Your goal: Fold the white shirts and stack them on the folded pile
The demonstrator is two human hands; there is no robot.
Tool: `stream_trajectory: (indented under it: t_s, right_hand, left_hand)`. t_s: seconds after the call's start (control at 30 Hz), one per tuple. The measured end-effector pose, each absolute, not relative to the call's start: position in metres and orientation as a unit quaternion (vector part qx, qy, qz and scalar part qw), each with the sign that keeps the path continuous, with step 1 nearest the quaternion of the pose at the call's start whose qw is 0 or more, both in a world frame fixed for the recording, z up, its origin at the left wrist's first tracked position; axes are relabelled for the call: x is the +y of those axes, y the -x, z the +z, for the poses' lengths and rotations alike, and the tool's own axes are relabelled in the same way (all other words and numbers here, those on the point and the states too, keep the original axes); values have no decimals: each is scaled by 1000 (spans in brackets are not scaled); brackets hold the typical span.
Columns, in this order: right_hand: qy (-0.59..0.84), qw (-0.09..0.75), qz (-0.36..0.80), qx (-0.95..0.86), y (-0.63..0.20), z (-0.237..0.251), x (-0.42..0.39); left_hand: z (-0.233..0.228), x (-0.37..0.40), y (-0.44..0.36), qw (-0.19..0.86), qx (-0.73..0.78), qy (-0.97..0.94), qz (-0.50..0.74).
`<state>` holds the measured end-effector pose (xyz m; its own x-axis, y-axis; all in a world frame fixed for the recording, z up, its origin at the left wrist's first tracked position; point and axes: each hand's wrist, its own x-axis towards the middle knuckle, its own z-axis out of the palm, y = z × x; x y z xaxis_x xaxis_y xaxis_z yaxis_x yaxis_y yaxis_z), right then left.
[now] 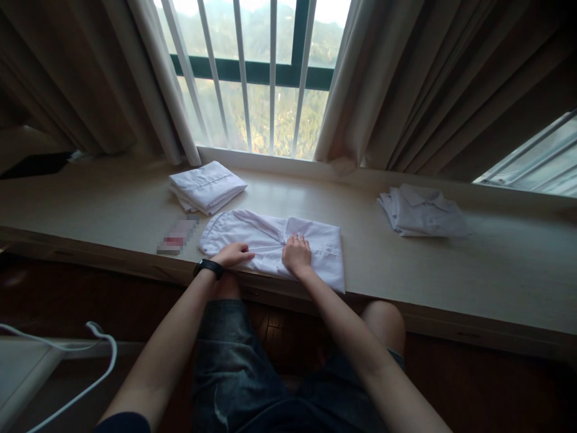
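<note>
A white shirt (315,246), folded into a long flat shape, lies along the front edge of the pale ledge. Its left end is rounded and its right end is squared off. My right hand (297,255) presses on the middle of the shirt, palm down, with the fingers slightly spread. Near the shirt's front edge on the left, my left hand (234,255) rests on the cloth, thumb and fingers pointing right. Some of its fingertips are hard to make out. A black band circles my left wrist.
Folded white cloth (207,185) sits at the back left of the ledge (360,264). Folded white shirts (421,210), a collar on top, lie to the right. A blurred-out flat item (178,236) is left of my hands. Behind stand a barred window and curtains (383,78).
</note>
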<state>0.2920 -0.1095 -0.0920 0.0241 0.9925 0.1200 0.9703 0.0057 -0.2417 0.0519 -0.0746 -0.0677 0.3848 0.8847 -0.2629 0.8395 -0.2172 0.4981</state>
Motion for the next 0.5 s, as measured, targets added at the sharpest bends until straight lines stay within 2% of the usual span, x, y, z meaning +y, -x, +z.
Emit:
stream_trajectory:
  t_s: [0.17,0.4,0.5]
  right_hand:
    - [711,131,37,-690,-301,-83,-109]
    - [735,178,20,-654,-291,-57,-100]
    - [715,157,21,-681,-281,-64,-100]
  left_hand:
    - [-67,-71,-53,284,551,-784,19]
    - [-70,-79,-48,301,532,-790,47]
    - [-72,-80,-47,295,534,-791,50]
